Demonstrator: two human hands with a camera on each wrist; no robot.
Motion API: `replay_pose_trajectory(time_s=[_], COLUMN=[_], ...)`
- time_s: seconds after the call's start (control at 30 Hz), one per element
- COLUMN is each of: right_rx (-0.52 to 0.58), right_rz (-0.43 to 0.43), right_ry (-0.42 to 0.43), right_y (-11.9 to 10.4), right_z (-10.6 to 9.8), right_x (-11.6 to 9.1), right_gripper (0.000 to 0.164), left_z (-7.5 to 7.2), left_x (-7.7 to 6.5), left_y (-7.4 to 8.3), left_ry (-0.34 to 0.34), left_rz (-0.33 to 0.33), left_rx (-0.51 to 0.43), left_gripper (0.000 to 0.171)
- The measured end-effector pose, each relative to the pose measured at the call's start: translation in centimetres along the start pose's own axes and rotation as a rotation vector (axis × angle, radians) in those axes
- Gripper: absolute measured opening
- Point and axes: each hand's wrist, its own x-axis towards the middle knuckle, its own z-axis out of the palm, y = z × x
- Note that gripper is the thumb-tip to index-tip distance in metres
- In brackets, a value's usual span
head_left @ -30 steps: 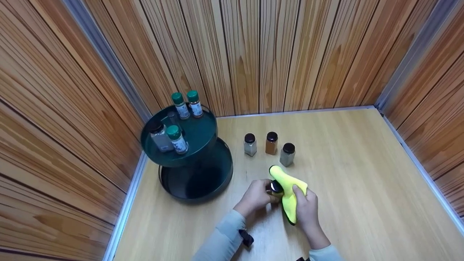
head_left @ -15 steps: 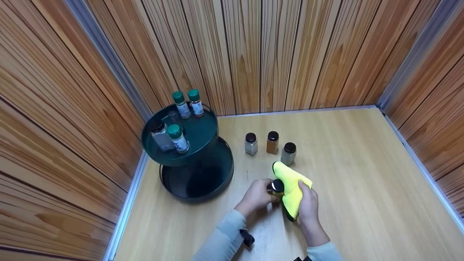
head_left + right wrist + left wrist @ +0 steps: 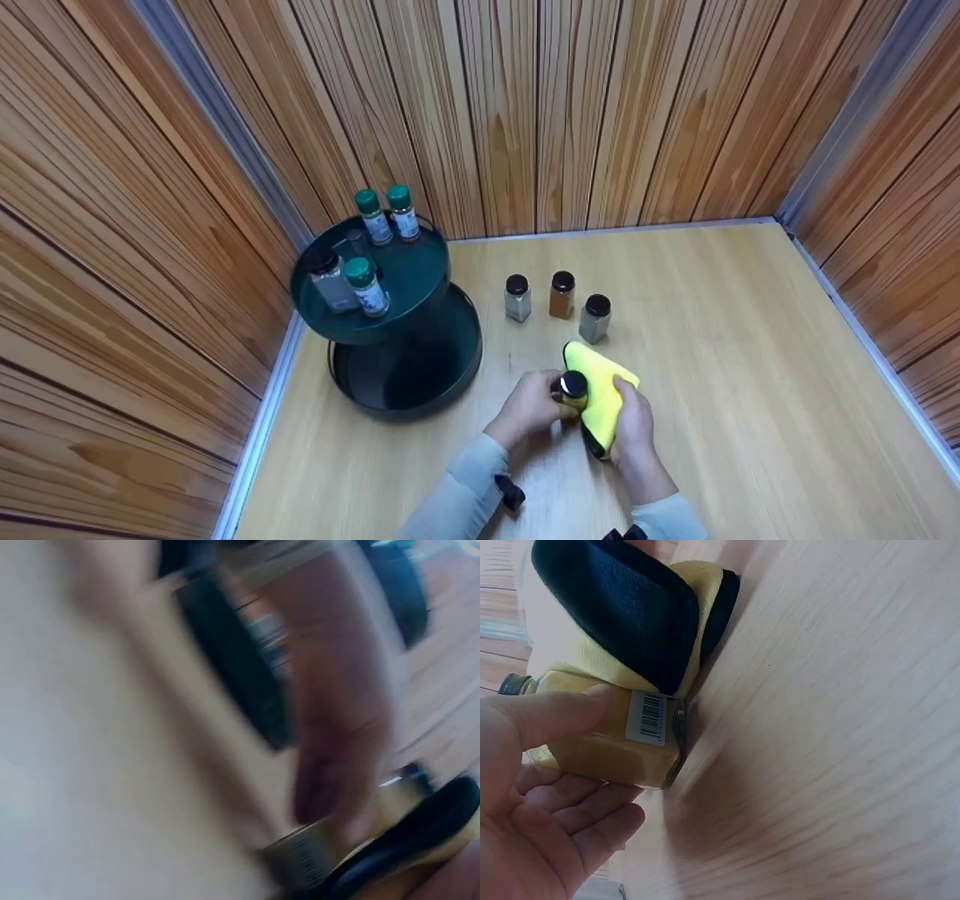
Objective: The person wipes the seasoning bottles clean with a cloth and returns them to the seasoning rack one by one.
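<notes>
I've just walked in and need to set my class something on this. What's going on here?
A person's left hand holds a dark-capped jar, while the right hand holds a yellow cloth against it. Three similar jars stand beyond on the table. Off to the left, a two-tier rack carries several bottles on its upper tier.

Wood-grain plank walls are enclosing a pale wooden tabletop on three sides, giving the look of a panelled booth. Spice jars and a two-tier tray are adding a kitchen touch.
</notes>
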Motion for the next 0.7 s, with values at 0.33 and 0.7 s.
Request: replay_pose_trajectory(time_s=[0.33,0.7], right_rx=[-0.014,-0.102], right_rz=[-0.185,-0.100], right_ry=[0.025,0.022], right_y=[-0.1,1.6], right_z=[0.6,0.2], right_x=[-1.0,0.7], right_gripper=[0.041,0.043], left_z=[0.0,0.1], left_x=[-0.2,0.0], left_y=[-0.3,0.0], left_ry=[0.013,0.009], left_rz=[0.014,0.070], left_rx=[-0.002,0.018], left_gripper=[0.044,0.045])
